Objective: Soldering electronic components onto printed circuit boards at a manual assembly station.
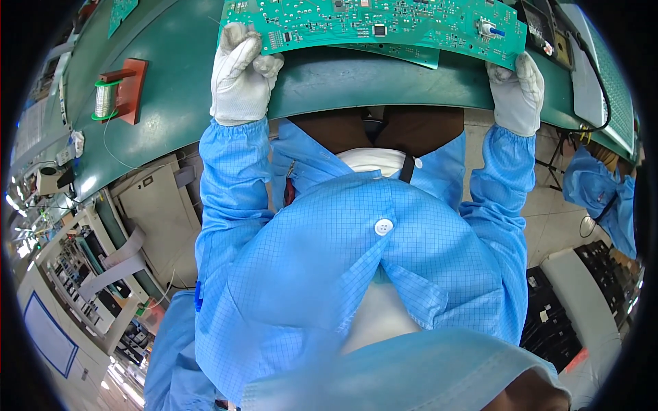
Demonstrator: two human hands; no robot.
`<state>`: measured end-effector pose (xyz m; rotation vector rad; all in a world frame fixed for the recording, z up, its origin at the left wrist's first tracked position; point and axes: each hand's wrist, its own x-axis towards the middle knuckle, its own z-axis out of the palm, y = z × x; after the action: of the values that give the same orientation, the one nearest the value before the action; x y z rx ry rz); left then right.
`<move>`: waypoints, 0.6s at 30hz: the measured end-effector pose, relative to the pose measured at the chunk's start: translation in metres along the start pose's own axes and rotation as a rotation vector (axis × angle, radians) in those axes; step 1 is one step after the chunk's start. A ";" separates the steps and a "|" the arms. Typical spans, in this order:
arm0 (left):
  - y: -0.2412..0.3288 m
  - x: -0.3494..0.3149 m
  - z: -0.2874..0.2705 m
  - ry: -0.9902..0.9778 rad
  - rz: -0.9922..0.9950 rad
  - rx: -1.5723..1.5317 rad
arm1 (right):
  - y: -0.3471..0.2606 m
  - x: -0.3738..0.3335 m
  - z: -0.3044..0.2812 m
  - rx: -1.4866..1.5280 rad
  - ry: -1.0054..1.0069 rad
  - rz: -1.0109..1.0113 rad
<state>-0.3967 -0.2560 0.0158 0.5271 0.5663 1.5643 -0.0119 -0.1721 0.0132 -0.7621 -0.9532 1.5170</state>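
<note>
solder wire spool (105,100) | red-brown holder (130,88) | green bench mat (171,82) | second green board (404,53)

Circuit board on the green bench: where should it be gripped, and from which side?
Grip the long green circuit board by its two short ends, coming from the near side, as the gloved left hand and right hand do now. It is long, thin and covered with parts, including a small blue-tipped knob near the right end, so probably only the bare edges are safe.

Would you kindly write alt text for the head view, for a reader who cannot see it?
Two white-gloved hands, left hand and right hand, hold a long green circuit board by its ends above a green workbench. A solder wire spool stands at left.
</note>
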 end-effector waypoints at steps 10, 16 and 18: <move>0.000 -0.002 0.005 0.010 -0.001 0.044 | -0.001 -0.003 0.003 0.002 -0.032 -0.005; 0.000 -0.003 0.007 0.030 -0.006 0.046 | -0.001 -0.004 0.003 -0.017 -0.030 -0.014; 0.000 -0.003 0.006 0.013 -0.007 0.037 | -0.001 -0.004 0.004 -0.015 -0.006 -0.011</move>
<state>-0.3923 -0.2588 0.0204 0.5429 0.6076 1.5542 -0.0143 -0.1771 0.0158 -0.7620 -0.9729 1.5049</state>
